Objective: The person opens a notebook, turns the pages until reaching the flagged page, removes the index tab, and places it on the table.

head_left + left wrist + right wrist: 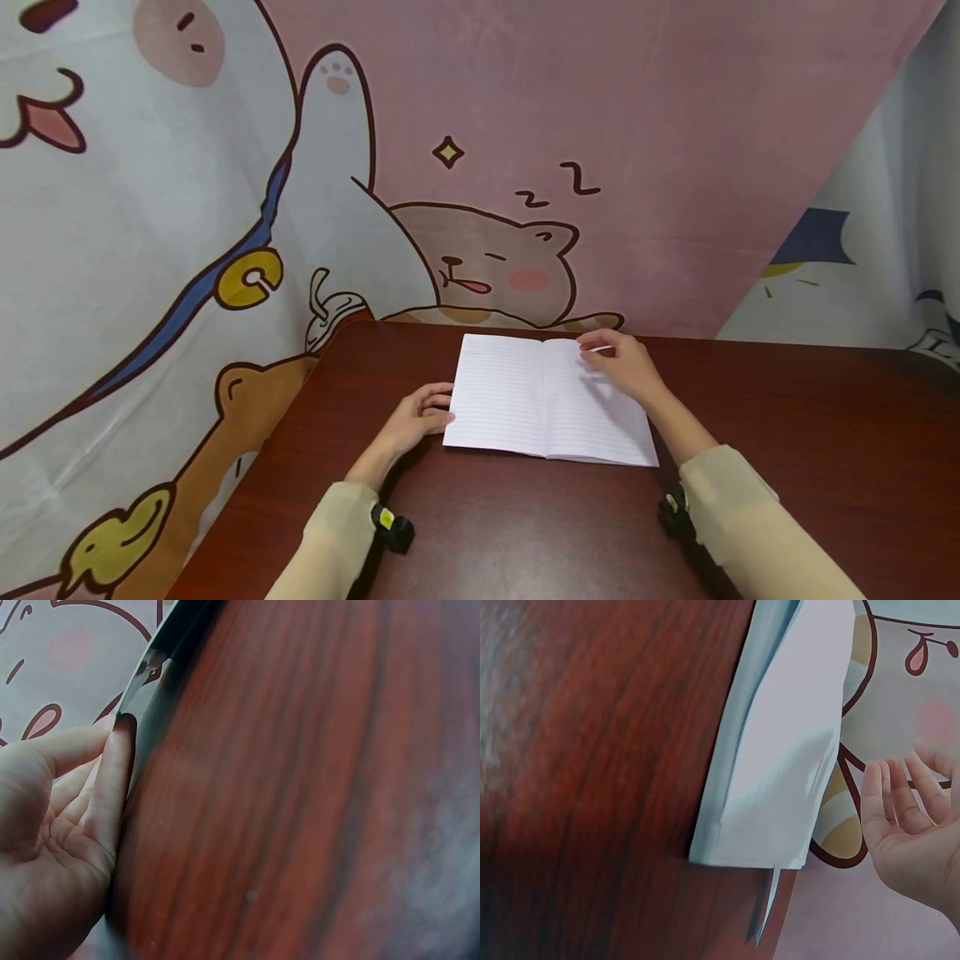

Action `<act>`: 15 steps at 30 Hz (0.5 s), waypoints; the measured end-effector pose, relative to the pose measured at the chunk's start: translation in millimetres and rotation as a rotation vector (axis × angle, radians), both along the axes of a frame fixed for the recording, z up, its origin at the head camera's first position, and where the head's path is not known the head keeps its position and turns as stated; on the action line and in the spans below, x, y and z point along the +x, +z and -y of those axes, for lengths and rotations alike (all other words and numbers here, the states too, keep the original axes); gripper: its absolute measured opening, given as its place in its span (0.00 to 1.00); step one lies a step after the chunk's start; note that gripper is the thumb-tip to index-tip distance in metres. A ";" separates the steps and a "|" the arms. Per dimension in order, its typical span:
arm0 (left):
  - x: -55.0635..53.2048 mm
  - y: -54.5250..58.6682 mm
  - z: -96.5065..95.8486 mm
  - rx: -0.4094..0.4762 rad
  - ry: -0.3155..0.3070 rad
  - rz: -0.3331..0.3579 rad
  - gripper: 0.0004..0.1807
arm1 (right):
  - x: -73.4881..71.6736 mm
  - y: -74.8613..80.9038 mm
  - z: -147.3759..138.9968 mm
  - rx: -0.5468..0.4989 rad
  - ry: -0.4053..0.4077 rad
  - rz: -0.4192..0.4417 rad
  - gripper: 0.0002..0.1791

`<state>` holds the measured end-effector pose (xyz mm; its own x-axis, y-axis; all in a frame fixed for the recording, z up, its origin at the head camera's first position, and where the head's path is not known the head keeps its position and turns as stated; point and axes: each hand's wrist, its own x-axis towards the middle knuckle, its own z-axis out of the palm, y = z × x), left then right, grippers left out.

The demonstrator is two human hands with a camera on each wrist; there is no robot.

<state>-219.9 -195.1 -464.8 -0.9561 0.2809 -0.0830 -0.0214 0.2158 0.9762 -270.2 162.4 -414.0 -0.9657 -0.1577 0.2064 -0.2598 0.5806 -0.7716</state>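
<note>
Beige sleeves [330, 533] come in closest, each with a black gadget [393, 530] at the cuff. Lined notebook [497, 400] is lying open on the reddish-brown tabletop [487, 533], up by the far edge. Left hand [407, 422] pinches its left edge, thumb against fingers. Right hand [624, 365] hovers over the upper right page, fingers loosely curled, clear of the paper. Cartoon-print backdrop [660, 125] behind it all.
</note>
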 end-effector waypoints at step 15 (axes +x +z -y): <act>0.3 0.1 -1.4 0.003 0.002 -0.013 0.29 | -2.3 -3.0 -17.4 0.013 -0.046 -0.012 0.15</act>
